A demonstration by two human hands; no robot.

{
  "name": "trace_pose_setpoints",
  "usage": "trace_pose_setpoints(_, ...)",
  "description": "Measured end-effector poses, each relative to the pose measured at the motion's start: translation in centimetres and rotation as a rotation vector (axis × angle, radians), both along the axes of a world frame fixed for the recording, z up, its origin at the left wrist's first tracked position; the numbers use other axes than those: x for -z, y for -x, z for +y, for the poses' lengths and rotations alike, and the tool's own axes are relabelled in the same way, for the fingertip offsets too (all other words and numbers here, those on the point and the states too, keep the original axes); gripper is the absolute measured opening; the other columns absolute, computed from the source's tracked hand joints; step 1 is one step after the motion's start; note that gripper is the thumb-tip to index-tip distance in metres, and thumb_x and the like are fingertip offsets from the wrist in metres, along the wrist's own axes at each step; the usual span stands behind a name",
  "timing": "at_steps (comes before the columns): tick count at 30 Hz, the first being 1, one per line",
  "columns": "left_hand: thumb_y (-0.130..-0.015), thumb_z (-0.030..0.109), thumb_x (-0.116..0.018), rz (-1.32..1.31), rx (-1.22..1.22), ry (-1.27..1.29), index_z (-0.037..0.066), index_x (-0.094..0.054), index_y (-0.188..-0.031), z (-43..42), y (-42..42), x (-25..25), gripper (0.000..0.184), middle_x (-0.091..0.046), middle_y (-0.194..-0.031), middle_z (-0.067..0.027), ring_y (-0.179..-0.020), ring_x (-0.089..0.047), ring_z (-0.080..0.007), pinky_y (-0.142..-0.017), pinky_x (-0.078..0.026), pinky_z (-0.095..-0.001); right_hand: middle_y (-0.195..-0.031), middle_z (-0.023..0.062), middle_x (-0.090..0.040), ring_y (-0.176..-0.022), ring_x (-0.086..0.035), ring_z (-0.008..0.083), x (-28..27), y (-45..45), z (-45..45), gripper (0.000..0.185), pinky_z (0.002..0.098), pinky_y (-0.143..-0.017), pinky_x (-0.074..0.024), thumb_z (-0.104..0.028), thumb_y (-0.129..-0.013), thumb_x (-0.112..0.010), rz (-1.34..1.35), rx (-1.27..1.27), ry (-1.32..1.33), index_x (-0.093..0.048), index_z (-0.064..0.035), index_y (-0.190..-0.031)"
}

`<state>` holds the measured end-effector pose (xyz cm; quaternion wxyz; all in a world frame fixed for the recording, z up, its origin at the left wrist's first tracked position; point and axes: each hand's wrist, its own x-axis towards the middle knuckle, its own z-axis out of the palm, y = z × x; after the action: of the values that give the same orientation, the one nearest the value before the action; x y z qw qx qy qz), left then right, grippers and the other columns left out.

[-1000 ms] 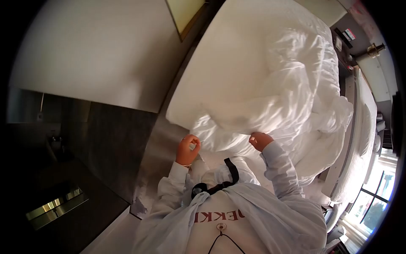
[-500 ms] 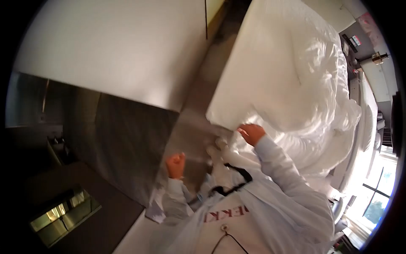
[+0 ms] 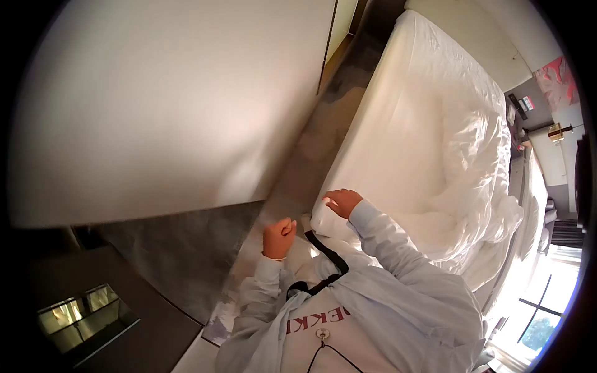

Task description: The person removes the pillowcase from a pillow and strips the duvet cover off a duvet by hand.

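My left hand (image 3: 280,238) is closed in a fist in front of my body, over the strip of floor beside the bed, with nothing visible in it. My right hand (image 3: 342,202) is over the near corner of the bed (image 3: 373,161), its fingers loosely bent and a little apart. No cloth shows in its grasp, and I cannot tell whether it touches the bed. A white sheet covers this side of the bed. A crumpled white duvet (image 3: 472,155) lies bunched along the far side.
A pale wall (image 3: 168,112) rises on the left, with the grey floor (image 3: 311,137) between it and the bed. At lower left is a dark surface (image 3: 143,311) with a reflective panel (image 3: 87,323). A second bed (image 3: 532,186) and a bright window (image 3: 541,311) are at right.
My right hand has moved left and slightly away from the bunched duvet. My left fist has shifted right, closer to it. The view has turned, showing more of the bed's far end.
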<state>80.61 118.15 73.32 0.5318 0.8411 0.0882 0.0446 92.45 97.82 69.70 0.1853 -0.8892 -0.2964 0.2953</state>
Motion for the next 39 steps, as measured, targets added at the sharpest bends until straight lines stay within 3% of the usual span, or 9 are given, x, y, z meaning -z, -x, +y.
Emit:
trace_pose_setpoints(3, -0.071, 0.000, -0.059, -0.053, 0.006, 0.075, 0.002, -0.028, -0.058, 0.0, -3.5, 0.1, 0.034, -0.022, -0.050, -0.0103, -0.045, -0.020, -0.0181, -0.041, -0.024, -0.0292, -0.088, 0.0083, -0.060, -0.084, -0.055, 0.0316, 1.0, -2.1, 1.5, 0.023, 0.0425, -0.072, -0.0430, -0.029, -0.085, -0.040, -0.042, 0.065, -0.249, -0.053, -0.0138, -0.097)
trace_pose_setpoints(8, -0.070, -0.002, -0.058, -0.046, 0.122, 0.122, 0.003, -0.028, -0.057, 0.3, -6.9, 2.3, 0.034, -0.024, -0.049, -0.0090, -0.044, -0.024, -0.0152, -0.042, -0.025, -0.0278, -0.088, 0.0070, -0.061, -0.085, -0.057, 0.0270, 3.4, -3.0, -0.7, 0.022, 0.0415, -0.075, -0.0444, -0.026, -0.080, -0.049, 0.140, 0.018, 0.225, -0.054, -0.0185, -0.100)
trace_pose_setpoints(17, -0.072, -0.002, -0.058, -0.071, 0.272, 0.123, 0.004, -0.034, -0.058, 5.4, -16.3, -1.6, 0.028, -0.032, -0.051, -0.0001, -0.047, -0.029, -0.0074, -0.044, -0.029, -0.0219, -0.079, 0.0054, -0.062, -0.071, -0.059, 0.0193, 0.4, -5.6, -4.9, 0.016, 0.0284, -0.064, -0.0481, -0.011, -0.081, -0.048, -0.120, 0.757, -0.322, -0.060, -0.0112, -0.091)
trace_pose_setpoints(19, -0.073, -0.001, -0.059, 0.023, 0.289, 0.117, 0.004, -0.046, -0.074, 6.8, -17.9, -0.6, 0.014, -0.048, -0.069, -0.0026, -0.062, -0.048, -0.0106, -0.059, -0.040, -0.0213, -0.082, 0.0045, -0.061, -0.073, -0.058, 0.0178, -1.8, -8.2, -3.7, 0.016, 0.0284, -0.065, -0.0481, -0.009, -0.081, -0.048, -0.180, 0.859, -0.434, -0.060, -0.0107, -0.092)
trace_pose_setpoints(21, -0.074, 0.001, -0.059, -0.153, 0.062, 0.334, 0.005, -0.043, -0.107, 6.2, -19.4, -2.2, 0.037, -0.050, -0.104, -0.0093, -0.100, -0.049, -0.0190, -0.086, -0.037, -0.0284, -0.085, 0.0037, -0.061, -0.076, -0.058, 0.0162, -3.7, -10.2, -2.3, 0.016, 0.0284, -0.065, -0.0481, -0.008, -0.081, -0.048, -0.240, 0.953, -0.540, -0.060, -0.0101, -0.092)
trace_pose_setpoints(22, -0.074, 0.001, -0.058, -0.015, 0.145, 0.342, 0.007, -0.025, -0.127, 6.7, -19.8, -2.3, 0.063, -0.033, -0.128, -0.0150, -0.123, -0.028, -0.0249, -0.101, -0.021, -0.0361, -0.088, 0.0033, -0.060, -0.080, -0.057, 0.0157, -4.3, -11.3, -1.4, 0.017, 0.0281, -0.066, -0.0484, -0.006, -0.080, -0.049, -0.253, 0.983, -0.619, -0.060, -0.0102, -0.093)
trace_pose_setpoints(30, -0.077, 0.000, -0.053, 0.117, 0.202, 0.444, 0.002, -0.025, -0.129, 4.5, -26.7, -0.4, 0.059, -0.030, -0.132, -0.0153, -0.125, -0.026, -0.0263, -0.102, -0.019, -0.0361, -0.104, 0.0050, -0.054, -0.097, -0.051, 0.0180, -1.1, -19.1, -2.5, 0.025, 0.0287, -0.072, -0.0483, 0.000, -0.078, -0.050, -0.163, 1.036, -0.848, -0.058, -0.0117, -0.099)
trace_pose_setpoints(37, -0.076, -0.003, -0.051, 0.220, 0.405, 0.227, 0.000, -0.042, -0.117, -2.5, -43.2, 5.7, 0.042, -0.043, -0.122, -0.0132, -0.116, -0.040, -0.0233, -0.095, -0.034, -0.0327, -0.092, 0.0037, -0.060, -0.083, -0.056, 0.0144, 6.1, -32.4, -15.8, 0.023, 0.0292, -0.072, -0.0458, 0.000, -0.079, -0.046, -0.270, 1.289, -0.798, -0.056, -0.0046, -0.100)
trace_pose_setpoints(39, -0.076, -0.003, -0.051, 0.340, 0.468, 0.210, 0.000, -0.043, -0.115, -7.5, -49.0, 7.0, 0.040, -0.047, -0.118, -0.0130, -0.113, -0.042, -0.0228, -0.094, -0.035, -0.0329, -0.093, 0.0026, -0.060, -0.083, -0.056, 0.0126, 7.2, -37.2, -20.1, 0.022, 0.0267, -0.068, -0.0451, -0.005, -0.080, -0.047, 0.000, 1.564, -0.986, -0.056, -0.0069, -0.099)
